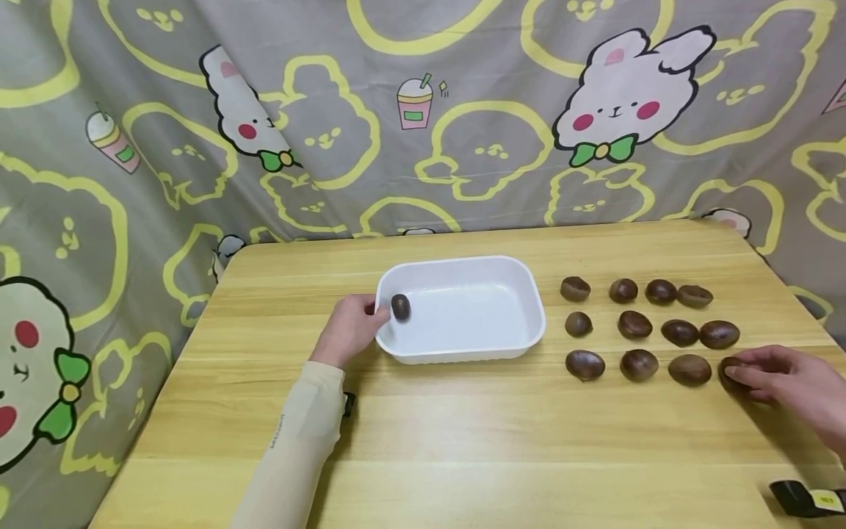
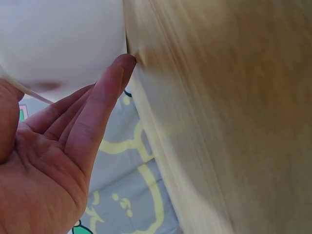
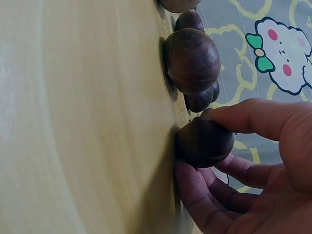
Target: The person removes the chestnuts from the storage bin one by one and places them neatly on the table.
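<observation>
A white plastic tray point(image 1: 463, 353) stands mid-table with one dark chestnut point(image 1: 400, 307) inside near its left end. My left hand point(image 1: 353, 327) grips the tray's left rim, thumb over the edge; in the left wrist view its fingers lie along the outer wall of the tray point(image 2: 63, 39). At the right, my right hand point(image 1: 786, 378) pinches a chestnut point(image 3: 204, 141) between thumb and fingers, low at the tabletop. That chestnut is at the right end of the nearest row. Beside it lies another chestnut point(image 1: 690, 370) in the same row.
Several more chestnuts lie in rows right of the tray, among them one at the near left point(image 1: 584, 365) and one at the back right point(image 1: 695, 296). Behind the wooden table point(image 1: 463, 441) hangs a patterned grey curtain point(image 1: 489, 147). A black strap piece point(image 1: 793, 499) shows below the right wrist.
</observation>
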The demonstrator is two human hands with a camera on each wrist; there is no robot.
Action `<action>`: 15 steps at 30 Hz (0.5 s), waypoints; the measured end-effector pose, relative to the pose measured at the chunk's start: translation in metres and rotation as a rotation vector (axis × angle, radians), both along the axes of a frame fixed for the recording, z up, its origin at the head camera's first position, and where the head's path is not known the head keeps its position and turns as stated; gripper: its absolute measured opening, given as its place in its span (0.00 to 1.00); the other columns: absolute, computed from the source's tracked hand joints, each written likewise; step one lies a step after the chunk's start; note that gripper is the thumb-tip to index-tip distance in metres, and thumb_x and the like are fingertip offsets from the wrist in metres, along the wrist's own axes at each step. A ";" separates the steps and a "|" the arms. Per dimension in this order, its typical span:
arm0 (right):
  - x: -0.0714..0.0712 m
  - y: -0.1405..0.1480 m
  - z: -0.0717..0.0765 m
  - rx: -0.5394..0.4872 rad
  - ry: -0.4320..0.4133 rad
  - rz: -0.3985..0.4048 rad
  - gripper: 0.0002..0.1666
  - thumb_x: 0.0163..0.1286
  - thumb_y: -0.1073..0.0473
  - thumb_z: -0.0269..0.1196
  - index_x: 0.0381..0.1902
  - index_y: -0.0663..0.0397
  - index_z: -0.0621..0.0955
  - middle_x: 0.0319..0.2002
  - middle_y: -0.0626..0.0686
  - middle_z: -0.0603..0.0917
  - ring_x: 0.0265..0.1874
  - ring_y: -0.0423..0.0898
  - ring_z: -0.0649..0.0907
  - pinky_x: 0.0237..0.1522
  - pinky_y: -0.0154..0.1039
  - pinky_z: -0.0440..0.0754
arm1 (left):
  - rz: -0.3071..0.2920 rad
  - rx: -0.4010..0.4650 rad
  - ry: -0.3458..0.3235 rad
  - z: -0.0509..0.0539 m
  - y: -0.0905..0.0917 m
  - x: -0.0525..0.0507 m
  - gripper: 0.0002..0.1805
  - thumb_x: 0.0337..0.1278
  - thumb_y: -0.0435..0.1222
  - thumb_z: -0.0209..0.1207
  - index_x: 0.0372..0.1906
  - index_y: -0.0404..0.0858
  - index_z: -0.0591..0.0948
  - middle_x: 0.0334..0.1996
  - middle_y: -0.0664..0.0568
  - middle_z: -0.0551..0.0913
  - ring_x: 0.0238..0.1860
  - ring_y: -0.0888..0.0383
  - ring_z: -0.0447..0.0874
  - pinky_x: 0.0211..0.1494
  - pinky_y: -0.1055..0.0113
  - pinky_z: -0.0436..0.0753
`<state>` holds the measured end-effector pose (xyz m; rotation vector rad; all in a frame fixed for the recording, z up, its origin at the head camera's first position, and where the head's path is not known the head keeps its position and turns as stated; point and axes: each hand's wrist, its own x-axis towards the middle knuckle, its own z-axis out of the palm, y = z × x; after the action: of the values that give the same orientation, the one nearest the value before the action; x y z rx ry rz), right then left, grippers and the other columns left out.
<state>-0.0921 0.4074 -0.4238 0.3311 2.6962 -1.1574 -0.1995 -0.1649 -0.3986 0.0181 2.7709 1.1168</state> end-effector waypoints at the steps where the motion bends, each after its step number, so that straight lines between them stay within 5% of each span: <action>1: 0.000 0.000 0.000 -0.003 0.003 0.001 0.35 0.72 0.53 0.62 0.56 0.83 0.67 0.36 0.41 0.79 0.28 0.28 0.77 0.30 0.33 0.80 | 0.000 0.000 -0.002 0.000 0.000 0.000 0.15 0.63 0.37 0.54 0.47 0.34 0.85 0.36 0.47 0.83 0.35 0.53 0.77 0.37 0.63 0.76; 8: 0.004 0.001 0.001 -0.005 0.032 0.003 0.36 0.71 0.55 0.62 0.57 0.86 0.65 0.34 0.41 0.79 0.28 0.27 0.76 0.29 0.31 0.79 | -0.005 -0.002 -0.015 0.002 0.001 -0.001 0.15 0.63 0.37 0.54 0.48 0.34 0.84 0.38 0.46 0.84 0.35 0.53 0.77 0.37 0.63 0.76; 15: 0.006 0.004 0.006 0.038 0.009 0.020 0.39 0.72 0.53 0.62 0.57 0.87 0.63 0.36 0.52 0.81 0.27 0.28 0.77 0.28 0.30 0.78 | -0.012 0.012 -0.024 0.002 0.001 -0.001 0.16 0.63 0.36 0.54 0.49 0.34 0.84 0.37 0.46 0.83 0.34 0.53 0.77 0.35 0.63 0.76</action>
<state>-0.0866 0.4112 -0.4174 0.3052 2.7254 -1.1064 -0.2004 -0.1640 -0.3965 0.0229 2.7392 1.1226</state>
